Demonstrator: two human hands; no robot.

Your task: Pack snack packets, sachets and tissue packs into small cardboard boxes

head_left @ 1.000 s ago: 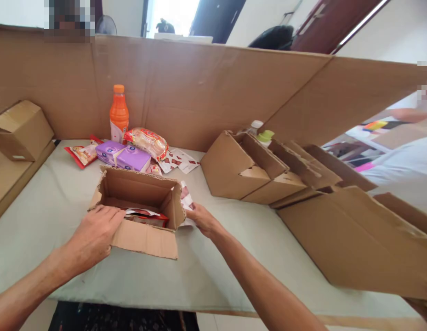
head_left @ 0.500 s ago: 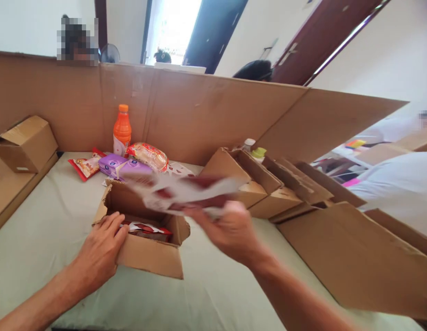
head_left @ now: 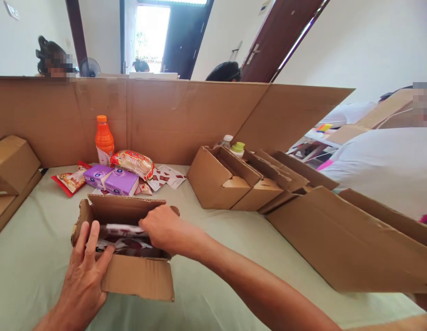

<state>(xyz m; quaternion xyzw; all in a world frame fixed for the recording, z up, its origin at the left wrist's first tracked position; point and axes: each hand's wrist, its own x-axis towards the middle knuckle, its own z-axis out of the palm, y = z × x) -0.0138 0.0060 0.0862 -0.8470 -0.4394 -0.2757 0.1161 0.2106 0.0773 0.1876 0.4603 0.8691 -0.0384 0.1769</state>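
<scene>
Open cardboard box (head_left: 130, 257) near front edge of table (head_left: 34, 248). Right hand (head_left: 161, 229) inside box, fingers closed on red-and-white packet (head_left: 122, 229). Left hand (head_left: 84, 271) spread wide, resting on box's near-left rim. 2 purple packs (head_left: 111, 179) behind box.

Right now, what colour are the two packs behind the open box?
Purple, both packs, clearest in the head view, behind the open box.
</scene>
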